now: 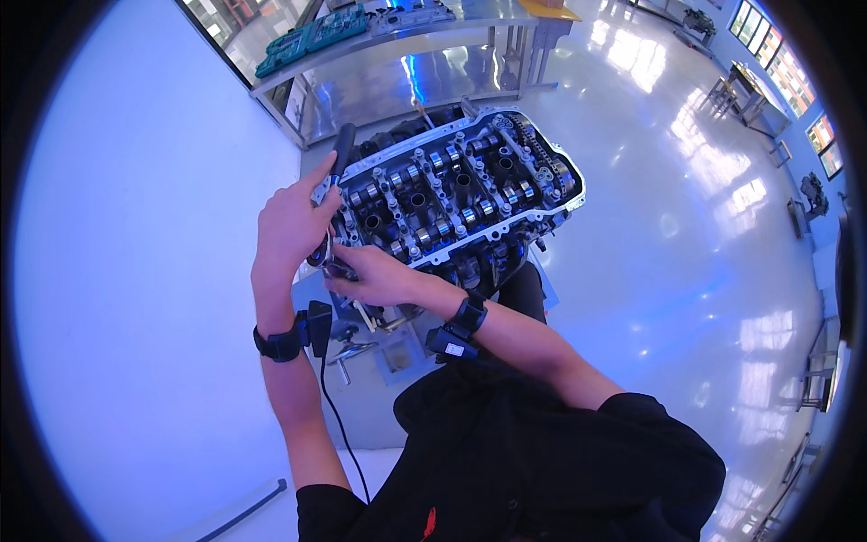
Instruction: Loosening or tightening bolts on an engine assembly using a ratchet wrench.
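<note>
An engine cylinder head (441,255) lies uncovered in front of me, its camshafts (465,217) exposed and a timing chain (537,140) at its far right end. At its left end, my left hand (293,221) is closed around a wrench with a black handle (343,149) and a silver shank. The handle points up and away from me. Just below, my right hand (377,275) has its fingers bent in at the wrench's lower end, by the engine's near left corner. What those fingertips grip is hidden.
A metal workbench (397,38) behind the engine carries open teal tool cases (312,41). A white wall (135,226) stands close on my left. Below my hands are metal stand parts (352,350), and a black cable (339,415) hangs from my left wrist device.
</note>
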The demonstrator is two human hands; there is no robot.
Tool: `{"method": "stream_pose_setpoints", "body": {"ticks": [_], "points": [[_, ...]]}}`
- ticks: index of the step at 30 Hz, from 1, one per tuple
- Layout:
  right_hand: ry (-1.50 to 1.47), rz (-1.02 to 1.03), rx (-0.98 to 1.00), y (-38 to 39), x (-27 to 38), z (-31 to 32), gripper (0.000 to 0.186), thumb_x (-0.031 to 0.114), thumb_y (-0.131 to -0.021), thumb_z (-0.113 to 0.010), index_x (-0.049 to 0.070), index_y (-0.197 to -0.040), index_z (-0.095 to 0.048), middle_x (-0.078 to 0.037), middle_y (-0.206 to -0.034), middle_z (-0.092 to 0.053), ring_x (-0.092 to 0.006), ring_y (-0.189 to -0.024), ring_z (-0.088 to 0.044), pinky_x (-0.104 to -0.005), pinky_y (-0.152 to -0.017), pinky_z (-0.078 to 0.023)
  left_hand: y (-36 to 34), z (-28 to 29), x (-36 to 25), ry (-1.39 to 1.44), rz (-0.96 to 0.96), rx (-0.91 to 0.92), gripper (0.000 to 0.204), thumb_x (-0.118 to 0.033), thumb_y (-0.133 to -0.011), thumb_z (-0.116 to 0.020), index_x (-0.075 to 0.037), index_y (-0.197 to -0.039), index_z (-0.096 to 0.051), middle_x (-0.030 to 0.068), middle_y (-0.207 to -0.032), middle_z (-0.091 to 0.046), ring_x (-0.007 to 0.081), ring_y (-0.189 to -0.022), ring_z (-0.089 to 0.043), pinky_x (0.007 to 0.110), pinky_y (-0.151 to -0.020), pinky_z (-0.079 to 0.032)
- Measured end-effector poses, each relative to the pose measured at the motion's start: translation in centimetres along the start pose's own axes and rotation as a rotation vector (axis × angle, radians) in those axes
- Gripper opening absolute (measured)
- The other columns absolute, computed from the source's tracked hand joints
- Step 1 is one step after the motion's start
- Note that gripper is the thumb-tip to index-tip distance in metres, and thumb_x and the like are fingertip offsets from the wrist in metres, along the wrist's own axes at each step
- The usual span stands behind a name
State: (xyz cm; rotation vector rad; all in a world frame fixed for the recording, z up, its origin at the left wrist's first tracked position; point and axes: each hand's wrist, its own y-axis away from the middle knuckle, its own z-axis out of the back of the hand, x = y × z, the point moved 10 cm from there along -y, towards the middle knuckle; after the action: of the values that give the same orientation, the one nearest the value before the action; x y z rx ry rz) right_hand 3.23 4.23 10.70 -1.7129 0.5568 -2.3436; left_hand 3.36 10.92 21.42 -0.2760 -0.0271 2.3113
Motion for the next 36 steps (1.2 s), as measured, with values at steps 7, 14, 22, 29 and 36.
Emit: {"method": "stream_pose_setpoints", "body": {"ticks": [7,14,22,29,36], "points": [[0.046,-0.038,0.08,-0.7,0.2,-0.7,0.034,0.035,-0.092,-0.06,0.001,-0.099,-0.058,-0.017,-0.07,-0.063,-0.0351,-0.063,-0.064,-0.0429,-0.059,-0.048,0.3,2.2,0.1,-0.044,-0.274,-0.26,0.039,-0.027,-0.087,-0.055,-0.025,-0.125,-0.063,0.0126,-0.121,-0.061,0.0277,-0.11,-0.058,0.041,-0.094,-0.043],[-0.139,-0.077,0.146,-0.9,-0.8,-1.4,0.034,0.034,-0.094,-0.059,0.0,-0.095,-0.062,-0.014,-0.072,-0.063,-0.0246,-0.063,-0.062,-0.0357,-0.062,-0.048,2.3,1.8,1.5,-0.107,-0.496,-0.432,0.023,-0.027,-0.094,-0.05,-0.012,-0.098,-0.068,0.0072,-0.13,-0.057,0.0263,-0.135,-0.039,0.051,-0.116,-0.018],[-0.166,0.037,0.065,-0.9,-1.2,1.5,0.026,0.024,-0.095,-0.06,-0.002,-0.095,-0.059,-0.007,-0.068,-0.062,-0.0116,-0.059,-0.054,-0.0303,-0.058,-0.045,7.2,3.8,5.7,-0.182,-0.232,-0.358,0.018,-0.025,-0.091,-0.06,-0.009,-0.092,-0.068,0.0062,-0.103,-0.063,0.0268,-0.105,-0.056,0.043,-0.097,-0.04],[0.021,-0.009,0.14,-0.5,-0.4,-0.1,0.014,0.011,-0.093,-0.056,-0.001,-0.1,-0.059,-0.017,-0.083,-0.068,-0.0284,-0.079,-0.069,-0.0332,-0.07,-0.05,16.4,3.2,9.1,0.452,-0.009,-0.085,0.013,-0.009,-0.087,-0.062,0.001,-0.091,-0.069,0.0137,-0.08,-0.066,0.0221,-0.069,-0.062,0.032,-0.068,-0.049],[-0.208,0.014,-0.233,1.7,-1.7,-2.5,0.029,0.002,-0.092,-0.054,0.002,-0.121,-0.053,-0.013,-0.1,-0.064,-0.017,-0.093,-0.062,-0.0307,-0.083,-0.049,17.4,-2.5,-4.2,0.766,-0.546,0.142,0.032,-0.01,-0.086,-0.062,-0.005,-0.117,-0.063,0.0162,-0.122,-0.061,0.0329,-0.113,-0.058,0.04,-0.095,-0.047]]}}
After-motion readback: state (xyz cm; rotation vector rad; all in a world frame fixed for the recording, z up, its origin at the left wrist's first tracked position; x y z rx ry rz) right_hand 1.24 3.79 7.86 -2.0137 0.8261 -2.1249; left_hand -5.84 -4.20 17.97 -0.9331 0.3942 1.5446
